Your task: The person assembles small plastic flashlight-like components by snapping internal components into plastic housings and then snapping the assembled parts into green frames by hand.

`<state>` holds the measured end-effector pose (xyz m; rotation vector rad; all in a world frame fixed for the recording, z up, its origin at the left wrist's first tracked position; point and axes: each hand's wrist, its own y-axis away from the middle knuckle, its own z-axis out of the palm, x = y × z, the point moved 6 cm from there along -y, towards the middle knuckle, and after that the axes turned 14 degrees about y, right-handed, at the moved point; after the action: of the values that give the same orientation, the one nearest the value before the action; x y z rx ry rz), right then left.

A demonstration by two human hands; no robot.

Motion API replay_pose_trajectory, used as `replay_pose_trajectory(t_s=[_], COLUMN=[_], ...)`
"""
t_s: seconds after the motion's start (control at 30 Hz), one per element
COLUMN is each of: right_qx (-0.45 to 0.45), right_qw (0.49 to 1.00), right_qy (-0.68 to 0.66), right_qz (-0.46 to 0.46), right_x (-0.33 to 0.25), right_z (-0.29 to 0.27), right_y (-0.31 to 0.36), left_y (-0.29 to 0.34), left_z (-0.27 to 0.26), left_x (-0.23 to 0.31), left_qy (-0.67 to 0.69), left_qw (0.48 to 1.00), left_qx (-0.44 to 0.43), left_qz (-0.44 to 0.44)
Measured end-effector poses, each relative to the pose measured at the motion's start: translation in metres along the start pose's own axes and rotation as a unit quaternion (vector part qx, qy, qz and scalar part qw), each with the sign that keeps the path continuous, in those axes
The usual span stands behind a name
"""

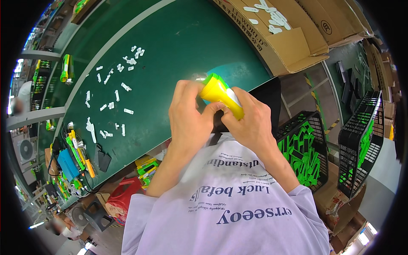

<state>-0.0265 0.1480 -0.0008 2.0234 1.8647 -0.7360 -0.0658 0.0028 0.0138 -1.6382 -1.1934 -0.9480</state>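
Above the near edge of the green table, both my hands grip a yellow-and-green plastic housing, flared at its upper left end like a flashlight. My left hand closes on the flared end with fingers and thumb. The narrower lower end is wrapped by my right hand, and the two thumbs come close together beneath. The housing is tilted, its green side facing away from me. A pale patch shows on it beside my right fingers. Small white plastic parts lie scattered on the table to the left.
An open cardboard box with white pieces stands at the far right. To my right is a black crate of green parts, with another black crate beyond. At the left, yellow-and-green tools lie by a blue box. A red bag sits below.
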Motion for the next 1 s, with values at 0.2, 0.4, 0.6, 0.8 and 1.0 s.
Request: replay_pose_trajectory(t_s=[0.2,0.4,0.6,0.8,1.0], right_qx=[0.01,0.014,0.003,0.005,0.039], right_qw=[1.0,1.0,1.0,1.0,0.999], right_qy=[0.008,-0.004,-0.006,-0.011,-0.004], right_qz=[-0.012,-0.017,-0.01,-0.01,-0.032], right_x=[0.0018,0.0035,0.004,0.0053,0.0006], right_z=[0.0002,0.0036,0.0019,0.003,-0.0037], right_y=[0.0018,0.0025,0.002,0.002,0.0019], left_y=[0.0013,0.0012,0.002,0.0005,-0.0006], left_z=[0.0012,0.0025,0.0026,0.0021,-0.0002], left_x=[-0.0016,-0.0043,-0.0022,0.0001,0.0009], left_qy=[-0.01,0.01,-0.004,-0.004,0.017], left_qw=[1.0,1.0,1.0,1.0,0.998], left_qx=[-0.013,-0.001,-0.006,-0.012,-0.052], left_qz=[-0.016,-0.012,-0.003,-0.004,0.034])
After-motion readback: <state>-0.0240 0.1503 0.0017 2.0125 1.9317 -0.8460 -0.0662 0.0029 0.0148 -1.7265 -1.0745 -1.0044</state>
